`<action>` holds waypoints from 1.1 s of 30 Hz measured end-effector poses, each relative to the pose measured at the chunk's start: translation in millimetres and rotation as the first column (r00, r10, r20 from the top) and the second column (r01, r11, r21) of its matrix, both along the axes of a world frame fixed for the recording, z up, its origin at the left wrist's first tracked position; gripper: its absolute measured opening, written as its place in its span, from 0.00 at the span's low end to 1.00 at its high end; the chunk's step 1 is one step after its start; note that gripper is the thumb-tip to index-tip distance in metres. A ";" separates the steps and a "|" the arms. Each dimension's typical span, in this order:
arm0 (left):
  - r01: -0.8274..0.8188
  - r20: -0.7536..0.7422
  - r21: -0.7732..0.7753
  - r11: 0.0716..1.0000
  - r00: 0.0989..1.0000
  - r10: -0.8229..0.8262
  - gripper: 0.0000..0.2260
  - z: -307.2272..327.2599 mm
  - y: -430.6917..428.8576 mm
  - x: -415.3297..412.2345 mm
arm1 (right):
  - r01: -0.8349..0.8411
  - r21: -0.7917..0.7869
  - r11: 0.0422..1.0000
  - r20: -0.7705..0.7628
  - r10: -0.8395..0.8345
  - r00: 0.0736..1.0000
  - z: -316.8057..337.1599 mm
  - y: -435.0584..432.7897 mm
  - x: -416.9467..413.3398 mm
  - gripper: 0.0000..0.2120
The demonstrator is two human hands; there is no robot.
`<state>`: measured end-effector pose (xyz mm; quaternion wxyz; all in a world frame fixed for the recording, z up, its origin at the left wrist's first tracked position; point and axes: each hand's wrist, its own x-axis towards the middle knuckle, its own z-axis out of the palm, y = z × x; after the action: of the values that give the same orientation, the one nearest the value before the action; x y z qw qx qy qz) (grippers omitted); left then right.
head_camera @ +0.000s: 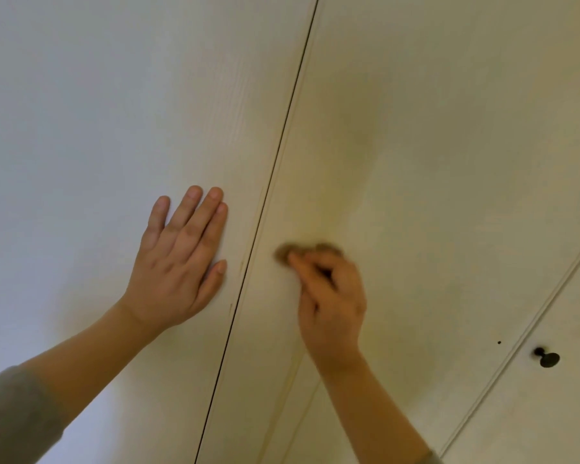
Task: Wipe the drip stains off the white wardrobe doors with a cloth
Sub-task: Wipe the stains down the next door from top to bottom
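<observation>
Dark round knob (pixel 547 358), lower right.

From my screen, the left wardrobe door (pixel 81 112) reads as white board with a fine wood grain in its surface; thin lines show near its inner edge. Its finish is matt, with only a soft sheen. The right wardrobe door (pixel 432 145) has the same pale, low-gloss skin. The knob (pixel 548 358) looks like dark metal, dull rather than polished. The cloth (pixel 283 253) pinched in the right hand (pixel 332 296) is a brownish, soft-looking wad, too blurred for me to tell its weave. The sleeve (pixel 14 420) is grey, matt fabric.
</observation>
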<state>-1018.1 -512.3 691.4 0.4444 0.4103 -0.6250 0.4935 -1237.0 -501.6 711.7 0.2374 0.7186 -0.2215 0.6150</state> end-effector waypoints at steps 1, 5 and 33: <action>0.003 0.000 0.005 1.000 1.000 -0.003 0.28 0.5 0.5 0.1 | 0.001 0.038 0.999 -0.046 0.001 0.999 -24.1 3.6 -2.6 0.12; 0.012 -0.006 0.028 1.000 1.000 -0.012 0.27 1.5 3.1 -0.6 | -0.023 0.187 0.982 -0.072 0.037 0.997 -44.2 12.5 -6.6 0.10; 0.124 -0.080 0.104 0.987 0.990 -0.116 0.27 -11.5 22.9 -2.3 | 0.063 0.030 0.998 0.062 -0.065 0.996 7.1 16.2 13.9 0.09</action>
<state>-1020.4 -489.5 679.9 0.4731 0.4133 -0.6577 0.4158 -1223.1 -485.5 718.8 0.2398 0.6946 -0.2602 0.6263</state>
